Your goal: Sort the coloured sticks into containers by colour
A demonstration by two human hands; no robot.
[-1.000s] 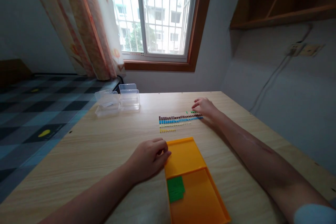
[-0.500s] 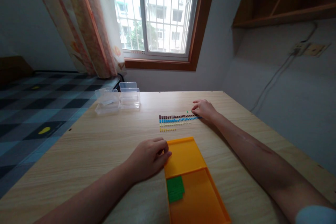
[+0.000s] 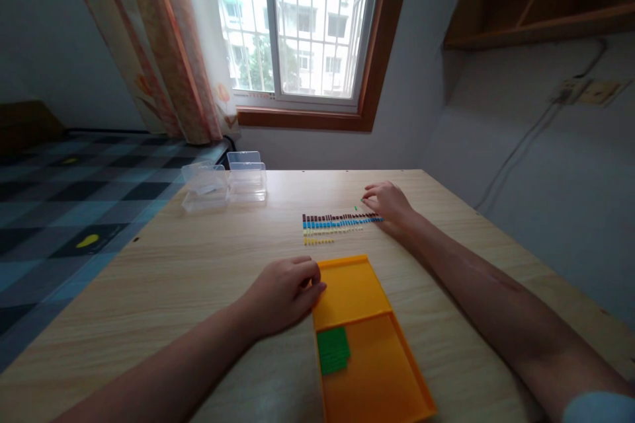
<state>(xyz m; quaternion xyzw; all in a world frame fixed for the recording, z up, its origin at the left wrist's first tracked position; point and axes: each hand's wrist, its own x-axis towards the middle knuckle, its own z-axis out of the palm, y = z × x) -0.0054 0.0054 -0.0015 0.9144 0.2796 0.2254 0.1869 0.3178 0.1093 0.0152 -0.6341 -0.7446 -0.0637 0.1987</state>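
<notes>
The left hand (image 3: 288, 287), loosely curled, touches the orange tray (image 3: 352, 287), holding the packed green block (image 3: 333, 349). The right hand (image 3: 389, 201) apparently pinches a green piece (image 3: 362, 200); left of it lies a lone green stick (image 3: 356, 208). The brown row (image 3: 311, 219), blue row (image 3: 311, 225), cream row (image 3: 311, 232) and yellow row (image 3: 312, 242) seem unpacked.

Lit through a barred sliding window (image 3: 317, 30), with floral curtain (image 3: 166, 46) and checkered bed (image 3: 94, 211) at left, wooden wall shelf (image 3: 540, 28) at right.
</notes>
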